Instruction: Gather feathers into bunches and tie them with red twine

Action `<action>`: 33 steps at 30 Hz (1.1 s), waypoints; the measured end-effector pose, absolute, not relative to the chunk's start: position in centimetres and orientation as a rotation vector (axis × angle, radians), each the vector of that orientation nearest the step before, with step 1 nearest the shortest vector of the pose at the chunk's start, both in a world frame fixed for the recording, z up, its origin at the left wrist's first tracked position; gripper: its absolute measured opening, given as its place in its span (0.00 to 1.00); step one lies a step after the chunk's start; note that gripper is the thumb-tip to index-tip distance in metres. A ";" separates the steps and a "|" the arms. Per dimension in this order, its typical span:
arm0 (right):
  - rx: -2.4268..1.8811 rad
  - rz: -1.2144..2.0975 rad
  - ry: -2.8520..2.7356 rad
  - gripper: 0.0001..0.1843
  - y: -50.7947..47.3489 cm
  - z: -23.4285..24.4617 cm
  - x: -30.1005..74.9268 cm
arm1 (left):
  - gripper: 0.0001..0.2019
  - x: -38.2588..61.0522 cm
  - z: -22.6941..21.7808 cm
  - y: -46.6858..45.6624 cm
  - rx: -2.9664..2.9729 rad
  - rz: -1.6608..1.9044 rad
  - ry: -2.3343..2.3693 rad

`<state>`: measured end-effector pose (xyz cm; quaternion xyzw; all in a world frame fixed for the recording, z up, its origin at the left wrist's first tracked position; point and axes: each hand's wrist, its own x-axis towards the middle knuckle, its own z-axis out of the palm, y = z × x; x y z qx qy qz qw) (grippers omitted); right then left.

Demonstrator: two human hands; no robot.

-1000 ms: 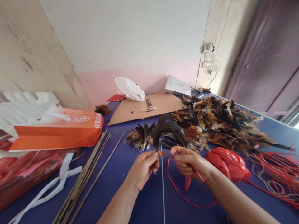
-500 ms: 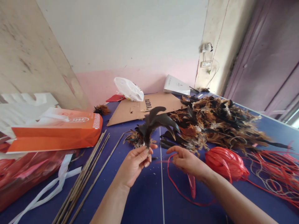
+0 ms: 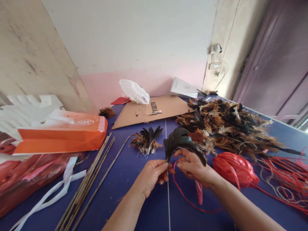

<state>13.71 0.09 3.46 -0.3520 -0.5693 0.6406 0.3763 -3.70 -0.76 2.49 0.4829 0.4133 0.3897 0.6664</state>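
Note:
My left hand (image 3: 151,175) pinches the quill ends of a small bunch of dark feathers (image 3: 180,142), held over the blue table (image 3: 134,205). My right hand (image 3: 192,166) is closed right beside it, fingers on the base of the same bunch and on a red plastic string (image 3: 190,200) that loops down onto the table. The two hands touch at the fingertips. A second small feather bundle (image 3: 146,141) lies just behind my left hand.
A big heap of brown and black feathers (image 3: 231,128) lies at the right, with a red string bundle (image 3: 234,170) before it. Thin sticks (image 3: 89,183), an orange bag (image 3: 60,134), flat cardboard (image 3: 151,110) and a white plastic bag (image 3: 134,91) lie left and behind.
My left hand moved right with the feather bunch and met my right hand, which closed on the bunch's base. The feathers now tilt to the right.

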 end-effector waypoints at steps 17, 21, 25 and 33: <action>-1.363 1.269 -1.828 0.10 -0.1 4.0 14.1 | 0.13 -3.6 1.9 -0.5 1.538 0.863 1.249; -1.390 1.151 -1.877 0.10 -0.2 3.8 13.9 | 0.12 -3.5 1.6 -0.9 1.795 0.836 1.257; -1.266 0.702 -2.132 0.09 -1.1 4.5 13.6 | 0.13 -3.2 1.8 -1.3 2.087 0.806 1.251; -1.082 -0.046 -2.579 0.13 -0.2 7.3 13.4 | 0.14 -3.0 3.2 -2.2 2.316 0.756 1.044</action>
